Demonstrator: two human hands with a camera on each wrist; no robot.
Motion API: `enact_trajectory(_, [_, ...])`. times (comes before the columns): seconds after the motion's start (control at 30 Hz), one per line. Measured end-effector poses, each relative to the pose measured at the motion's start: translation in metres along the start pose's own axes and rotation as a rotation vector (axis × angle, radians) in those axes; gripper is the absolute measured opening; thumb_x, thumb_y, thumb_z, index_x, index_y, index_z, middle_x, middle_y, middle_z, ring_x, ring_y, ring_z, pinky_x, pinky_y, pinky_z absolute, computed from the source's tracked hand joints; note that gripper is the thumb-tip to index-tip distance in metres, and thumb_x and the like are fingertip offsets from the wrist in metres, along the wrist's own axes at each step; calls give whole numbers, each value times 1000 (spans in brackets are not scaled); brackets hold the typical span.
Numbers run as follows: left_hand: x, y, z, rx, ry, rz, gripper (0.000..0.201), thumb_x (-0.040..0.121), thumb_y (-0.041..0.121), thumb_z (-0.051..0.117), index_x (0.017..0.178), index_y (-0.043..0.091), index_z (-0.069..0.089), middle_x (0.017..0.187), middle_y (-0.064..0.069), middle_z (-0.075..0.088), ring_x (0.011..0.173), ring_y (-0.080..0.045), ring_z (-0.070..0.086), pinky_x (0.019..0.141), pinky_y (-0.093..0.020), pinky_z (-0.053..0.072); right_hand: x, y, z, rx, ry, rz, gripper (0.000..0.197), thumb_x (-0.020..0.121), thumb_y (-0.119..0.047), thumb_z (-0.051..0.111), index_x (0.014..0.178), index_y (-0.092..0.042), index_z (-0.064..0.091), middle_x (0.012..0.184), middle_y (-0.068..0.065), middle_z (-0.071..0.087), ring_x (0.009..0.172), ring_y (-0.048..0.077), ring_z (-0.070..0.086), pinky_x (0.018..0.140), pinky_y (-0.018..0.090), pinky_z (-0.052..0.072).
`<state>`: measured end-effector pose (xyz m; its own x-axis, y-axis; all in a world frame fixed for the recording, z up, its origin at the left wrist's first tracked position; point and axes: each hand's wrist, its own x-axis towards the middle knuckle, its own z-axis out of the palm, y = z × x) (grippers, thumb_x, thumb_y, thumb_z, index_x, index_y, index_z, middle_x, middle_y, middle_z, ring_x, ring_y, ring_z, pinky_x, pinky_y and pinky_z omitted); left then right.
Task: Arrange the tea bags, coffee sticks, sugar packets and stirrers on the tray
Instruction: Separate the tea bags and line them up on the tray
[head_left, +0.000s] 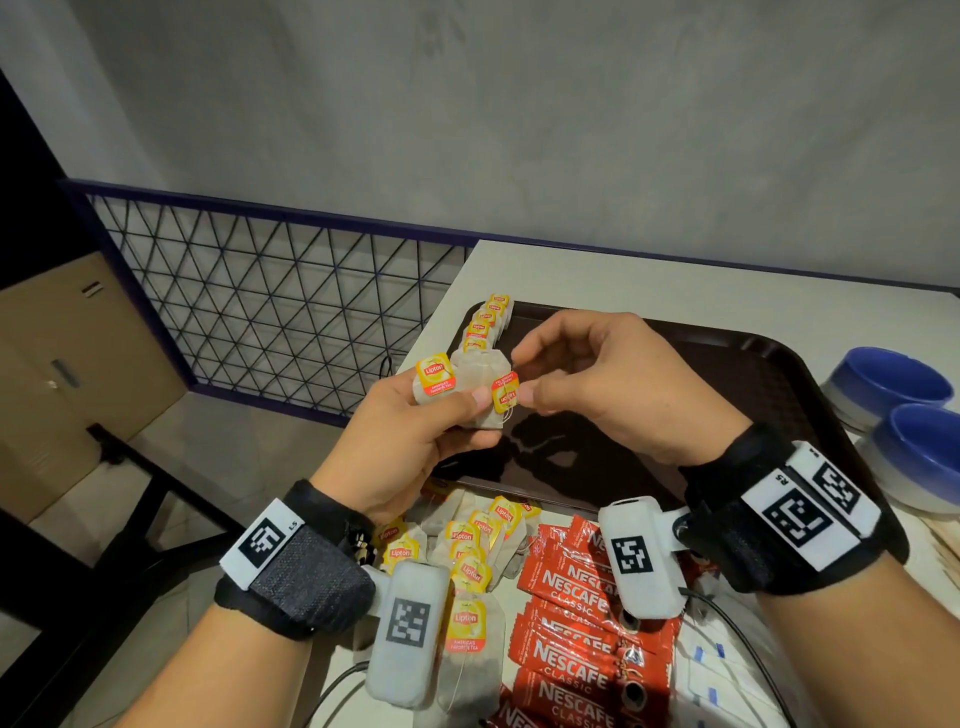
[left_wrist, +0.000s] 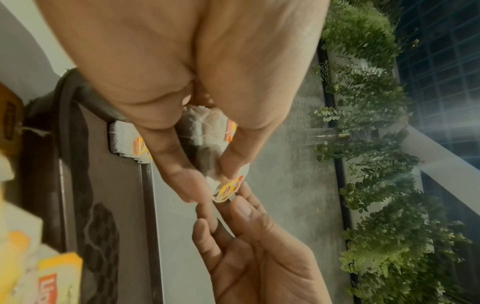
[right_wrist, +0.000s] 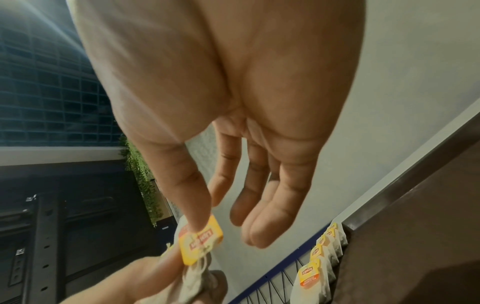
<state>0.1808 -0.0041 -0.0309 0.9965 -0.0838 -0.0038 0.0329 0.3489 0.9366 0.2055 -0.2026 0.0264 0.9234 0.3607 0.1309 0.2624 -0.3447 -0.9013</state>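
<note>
"Holding a few tea bags (head_left: 467, 387) over the tray (head_left: 779, 374), her left hand (head_left: 400, 441) squeezed them while her right hand (head_left: 597, 384) pinched one tag."

"Strings could tangle and drop one. Farther back, only the right wrist view showed the row of tea bags (right_wrist: 322, 259) up close."

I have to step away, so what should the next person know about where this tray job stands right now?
Left hand holds a few tea bags above the tray.
Right hand pinches one yellow tag of those bags.
Done: a row of tea bags along the tray's far left edge.
Left: loose tea bags, coffee sticks and sugar packets lie on the table near the tray. Stirrers: not clearly seen.
</note>
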Motion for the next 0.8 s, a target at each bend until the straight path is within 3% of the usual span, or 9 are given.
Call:
enact_trajectory(0.13, [0,0,1,-4,-12,10,30,90,7,64,119,0,69,105,-13,77,88,-19,74,67,-23,60,0,1,3,3,-35,8,22,84,-2,82,104,-7,73,88,14,77,75,22,74,69,26,63])
enact_trajectory(0.2, [1,-1,0,-18,14,16,28,92,6,65,118,-2,69,105,-15,77,88,-19,74,65,-22,59,0,0,2,-2,-29,12,19,85,0,80,100,-9,73,87,17,76,72,21,72,69,28,63])
enact_trajectory(0.33, [3,0,-1,-52,75,15,21,95,-1,62,113,-10,65,103,-19,75,87,-20,73,63,-22,59,0,-2,-2,-2,-26,25,18,87,1,77,100,-11,74,86,16,76,73,23,74,68,29,63])
enact_trajectory(0.47, [3,0,-1,-49,58,23,10,94,-2,61,103,-2,66,98,-16,74,84,-19,73,62,-22,59,0,-1,-3,-36,-16,34,16,89,-4,77,100,-15,79,86,13,77,80,34,74,72,34,65])
enact_trajectory(0.57, [1,0,0,-1,15,43,17,96,4,62,113,1,66,98,-12,75,82,-18,73,62,-23,58,0,0,-3,-65,-14,36,14,90,-9,78,100,-19,81,88,6,79,82,32,75,74,36,65])
enact_trajectory(0.7, [0,0,1,59,-19,59,22,97,14,62,116,3,65,98,-8,74,84,-17,71,63,-26,59,0,-3,-2,-106,-27,16,14,91,-13,77,98,-23,83,88,1,80,81,24,74,66,22,59])
enact_trajectory(0.8, [0,0,2,84,-17,73,26,94,24,63,112,5,67,95,-11,74,83,-18,71,62,-28,59,-1,-4,-2,-152,-54,12,20,92,-11,75,99,-27,83,90,-7,79,77,9,71,62,13,52])
